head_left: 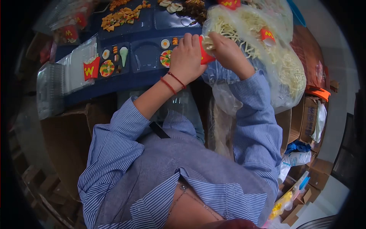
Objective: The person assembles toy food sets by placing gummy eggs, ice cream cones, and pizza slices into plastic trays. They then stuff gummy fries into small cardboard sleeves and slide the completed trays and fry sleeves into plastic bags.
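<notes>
My left hand is closed around a red fry carton. From the right, my right hand pinches a small bunch of pale toy fries at the carton's mouth. Just left of my left hand, a clear tray holds a miniature pizza, a fried egg and a small striped piece, partly covered by the hand. Farther left, a second set has a filled fry carton, a pizza, an egg and a green cone-shaped piece.
A large plastic bag full of pale fries lies to the right, with another red carton on it. Orange pieces are heaped at the back. Clear packaging is stacked at the left, and cardboard boxes stand below the table.
</notes>
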The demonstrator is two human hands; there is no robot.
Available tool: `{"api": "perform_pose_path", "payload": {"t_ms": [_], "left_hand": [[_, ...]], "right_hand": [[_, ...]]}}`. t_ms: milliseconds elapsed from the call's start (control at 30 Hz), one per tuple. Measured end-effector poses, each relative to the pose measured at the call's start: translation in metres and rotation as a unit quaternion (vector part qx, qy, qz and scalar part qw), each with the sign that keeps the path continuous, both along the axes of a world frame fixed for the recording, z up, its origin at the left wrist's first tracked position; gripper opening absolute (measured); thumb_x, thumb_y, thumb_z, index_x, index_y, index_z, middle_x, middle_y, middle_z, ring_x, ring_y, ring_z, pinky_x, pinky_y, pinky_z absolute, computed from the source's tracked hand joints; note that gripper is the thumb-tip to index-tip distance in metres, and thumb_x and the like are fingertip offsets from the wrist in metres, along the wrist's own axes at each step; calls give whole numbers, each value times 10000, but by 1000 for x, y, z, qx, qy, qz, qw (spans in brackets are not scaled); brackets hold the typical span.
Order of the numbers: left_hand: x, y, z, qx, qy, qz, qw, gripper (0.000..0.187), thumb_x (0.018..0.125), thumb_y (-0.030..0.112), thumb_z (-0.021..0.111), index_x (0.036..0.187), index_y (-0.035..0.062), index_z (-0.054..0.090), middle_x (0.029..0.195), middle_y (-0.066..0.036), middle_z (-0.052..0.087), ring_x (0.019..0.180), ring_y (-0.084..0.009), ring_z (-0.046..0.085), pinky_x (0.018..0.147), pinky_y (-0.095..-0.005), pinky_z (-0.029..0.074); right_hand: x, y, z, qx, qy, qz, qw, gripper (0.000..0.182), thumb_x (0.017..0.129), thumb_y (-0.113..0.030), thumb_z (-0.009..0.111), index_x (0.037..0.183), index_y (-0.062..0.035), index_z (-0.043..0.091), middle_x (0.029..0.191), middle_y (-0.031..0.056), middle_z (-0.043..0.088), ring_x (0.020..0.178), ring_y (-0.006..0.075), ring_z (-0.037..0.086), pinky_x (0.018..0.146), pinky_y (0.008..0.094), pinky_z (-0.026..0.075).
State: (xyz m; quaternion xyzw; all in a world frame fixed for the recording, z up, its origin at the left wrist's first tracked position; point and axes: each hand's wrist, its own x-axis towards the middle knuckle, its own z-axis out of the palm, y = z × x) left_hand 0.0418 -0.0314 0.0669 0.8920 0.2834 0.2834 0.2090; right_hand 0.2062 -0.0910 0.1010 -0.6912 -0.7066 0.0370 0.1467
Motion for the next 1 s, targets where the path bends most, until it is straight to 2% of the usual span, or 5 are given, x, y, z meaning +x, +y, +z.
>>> {"api": "perform_pose_path", "payload": {"t_ms": [267, 567, 867, 933, 1000], "left_hand": [[-19, 11, -18, -44, -65, -19, 997, 709, 644, 252, 820, 1196, 5, 451, 1078, -148, 480, 1030, -317, 540, 828, -393, 504], [-24, 22, -17, -7, -141, -5, 990, 766, 652, 265, 853, 1252, 31, 438, 1141, -140, 496, 1027, -320, 566, 839, -409, 506], [-46, 37, -24, 40, -179, 45, 982, 794, 663, 264, 855, 1268, 39, 393, 1135, -124, 503, 1036, -300, 563, 870, -399, 471], [-43, 35, -34, -72, -259, 37, 963, 810, 664, 245, 859, 1277, 27, 377, 1149, -134, 502, 1036, -302, 571, 866, -399, 484], [-43, 30, -34, -267, -354, 31, 896, 856, 656, 200, 869, 1300, -1, 342, 1177, -162, 498, 1032, -313, 590, 858, -394, 514]], "right_hand": [[11, 14, 26, -173, 313, 109, 927, 341, 789, -55, 727, 1099, 9, 600, 989, 121, 607, 933, 318, 620, 808, 377, 506], [-18, 38, 9, 124, 50, 184, 974, 103, 729, -86, 769, 761, -13, 704, 1158, 128, 635, 1152, 287, 562, 911, 380, 492], [-23, 48, 45, -108, 346, 111, 925, 153, 806, -146, 730, 924, -49, 721, 1145, 128, 633, 1052, 260, 627, 879, 390, 515], [1, 30, 40, -30, 338, 124, 933, 152, 803, -150, 731, 933, -72, 735, 1094, 98, 645, 892, 269, 662, 785, 394, 530], [16, 4, 28, -171, 26, -17, 985, 111, 792, -88, 720, 903, -83, 729, 1008, 74, 623, 916, 234, 612, 771, 357, 499]]}}
